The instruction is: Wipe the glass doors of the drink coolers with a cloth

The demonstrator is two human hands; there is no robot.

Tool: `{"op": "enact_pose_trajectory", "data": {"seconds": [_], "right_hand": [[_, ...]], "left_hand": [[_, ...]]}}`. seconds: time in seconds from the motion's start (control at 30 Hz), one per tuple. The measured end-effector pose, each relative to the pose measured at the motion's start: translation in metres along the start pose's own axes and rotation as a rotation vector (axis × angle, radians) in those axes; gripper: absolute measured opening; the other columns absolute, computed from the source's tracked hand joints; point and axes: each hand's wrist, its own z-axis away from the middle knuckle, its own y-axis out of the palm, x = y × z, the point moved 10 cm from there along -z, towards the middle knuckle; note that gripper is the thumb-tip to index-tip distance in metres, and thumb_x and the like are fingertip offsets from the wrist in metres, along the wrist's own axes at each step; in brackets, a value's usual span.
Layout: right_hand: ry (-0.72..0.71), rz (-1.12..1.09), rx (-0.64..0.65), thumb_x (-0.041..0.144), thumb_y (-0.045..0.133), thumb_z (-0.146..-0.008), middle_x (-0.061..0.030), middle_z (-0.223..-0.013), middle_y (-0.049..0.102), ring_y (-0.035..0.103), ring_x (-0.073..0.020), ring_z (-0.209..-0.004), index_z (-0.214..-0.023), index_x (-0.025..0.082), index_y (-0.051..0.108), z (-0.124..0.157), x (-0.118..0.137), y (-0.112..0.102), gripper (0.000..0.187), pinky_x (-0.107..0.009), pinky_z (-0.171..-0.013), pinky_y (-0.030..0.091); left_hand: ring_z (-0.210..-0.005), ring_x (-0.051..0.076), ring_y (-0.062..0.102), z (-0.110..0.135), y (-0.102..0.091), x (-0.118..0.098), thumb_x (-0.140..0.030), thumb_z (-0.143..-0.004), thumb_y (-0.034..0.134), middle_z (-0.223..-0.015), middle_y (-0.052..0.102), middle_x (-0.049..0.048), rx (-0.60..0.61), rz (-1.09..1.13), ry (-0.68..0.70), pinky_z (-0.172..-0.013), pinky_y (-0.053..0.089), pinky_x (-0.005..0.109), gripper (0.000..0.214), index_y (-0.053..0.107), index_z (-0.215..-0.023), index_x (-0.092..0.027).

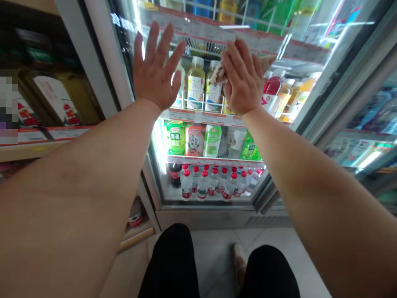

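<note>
My left hand (156,68), fingers spread and palm forward, is at the glass door of a drinks fridge, near its left frame (107,54); whether it touches the glass I cannot tell. To the right, my right hand (243,78) presses a crumpled light-coloured cloth (218,74) to the same door. Its edges stick out on both sides of the hand, while the middle is hidden under the palm. Behind the glass, between my hands, stand tea bottles (196,85) with white labels. Red and orange drink bottles (273,89) show beyond my right wrist.
Lower fridge shelves hold large green and pink drink bottles (195,140) and several red-capped water bottles (203,184). Oil jugs (58,97) fill a shelf on the left. A metal door edge (325,103) slants along the right. My knees (173,256) are above the tiled floor (214,248).
</note>
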Motion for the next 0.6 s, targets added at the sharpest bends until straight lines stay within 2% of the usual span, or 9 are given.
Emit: {"op": "enact_pose_trajectory", "data": {"seconds": [0.07,0.17,0.33,0.4,0.5,0.53,0.6], "right_hand": [[0.030,0.005,0.020,0.038,0.019,-0.103,0.0082,-0.168,0.028,0.017,-0.0159,-0.160,-0.162,0.029,0.034,0.000,-0.004,0.002,0.061,-0.045,-0.131,0.021],[0.153,0.025,-0.033,0.035,0.020,-0.102,0.0076,-0.168,0.029,0.019,-0.0168,-0.160,-0.163,0.028,0.034,0.002,-0.014,-0.006,0.062,-0.046,-0.131,0.020],[0.084,-0.019,-0.028,0.035,0.025,-0.102,0.0048,-0.166,0.034,0.025,-0.0188,-0.158,-0.160,0.024,0.040,0.002,-0.004,-0.007,0.061,-0.044,-0.131,0.021],[0.190,-0.049,-0.115,0.032,0.027,-0.101,0.0015,-0.165,0.037,0.027,-0.0201,-0.157,-0.159,0.022,0.043,0.001,-0.015,-0.010,0.061,-0.046,-0.130,0.021],[0.395,-0.093,-0.265,0.027,0.028,-0.097,-0.0011,-0.164,0.040,0.029,-0.0224,-0.156,-0.157,0.023,0.045,0.006,-0.039,-0.012,0.062,-0.053,-0.128,0.022],[0.418,-0.098,-0.274,0.027,0.027,-0.097,0.0001,-0.164,0.039,0.028,-0.0225,-0.157,-0.157,0.026,0.045,0.007,-0.042,-0.010,0.062,-0.054,-0.127,0.022],[0.371,-0.082,-0.231,0.030,0.025,-0.099,0.0034,-0.165,0.037,0.025,-0.0217,-0.158,-0.159,0.029,0.042,0.006,-0.040,-0.005,0.062,-0.054,-0.127,0.023]], "left_hand": [[-0.160,0.022,-0.004,-0.001,0.000,0.000,-0.030,-0.095,0.049,-0.162,-0.014,-0.0255,-0.002,0.009,0.000,-0.131,-0.005,0.056,0.079,0.014,-0.165,-0.045],[-0.160,0.023,-0.002,-0.001,0.000,0.001,-0.030,-0.094,0.052,-0.164,-0.009,-0.0250,-0.012,0.035,-0.004,-0.130,-0.003,0.059,0.080,0.017,-0.164,-0.046],[-0.160,0.026,-0.002,0.000,0.001,0.000,-0.024,-0.092,0.052,-0.167,-0.009,-0.0192,-0.034,-0.017,0.026,-0.129,0.001,0.063,0.084,0.016,-0.166,-0.042],[-0.160,0.026,-0.002,0.000,0.002,0.000,-0.023,-0.092,0.052,-0.167,-0.009,-0.0179,-0.032,-0.034,0.029,-0.129,0.001,0.063,0.084,0.015,-0.166,-0.041],[-0.160,0.022,-0.004,0.001,0.002,0.000,-0.025,-0.095,0.050,-0.165,-0.014,-0.0217,-0.029,-0.049,0.024,-0.130,0.000,0.058,0.083,0.012,-0.166,-0.044],[-0.160,0.021,-0.005,0.001,0.001,0.000,-0.025,-0.095,0.049,-0.164,-0.016,-0.0229,-0.030,-0.059,0.027,-0.131,0.000,0.057,0.083,0.009,-0.166,-0.045],[-0.160,0.021,-0.006,0.001,0.001,-0.002,-0.024,-0.095,0.049,-0.163,-0.019,-0.0233,-0.032,-0.078,0.039,-0.130,0.001,0.058,0.085,0.006,-0.165,-0.046]]}}
